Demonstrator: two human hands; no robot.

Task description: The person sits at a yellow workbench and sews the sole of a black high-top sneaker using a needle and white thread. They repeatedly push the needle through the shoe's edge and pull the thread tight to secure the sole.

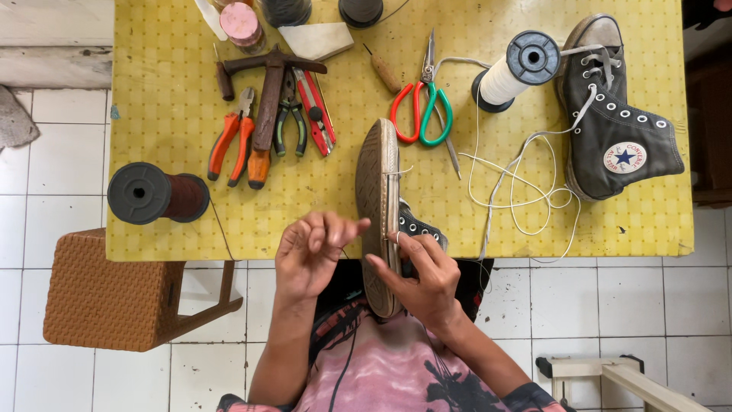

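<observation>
I hold a black sneaker (379,191) on its side at the near edge of the yellow table (168,221), with its worn sole facing left. My right hand (423,278) grips it at the sole's rim near the heel. My left hand (313,252) hovers just left of the sole with its fingertips pinched together. What they pinch is too thin to see. A short white stitch (396,174) crosses the sole's edge higher up.
A second black high-top sneaker (618,130) lies at the right, with loose white thread (526,191) running from a white spool (511,72). Scissors (419,111), an awl (383,72), pliers (232,141), a hammer (267,99) and a dark red spool (156,192) lie on the table. A wicker stool (107,297) stands lower left.
</observation>
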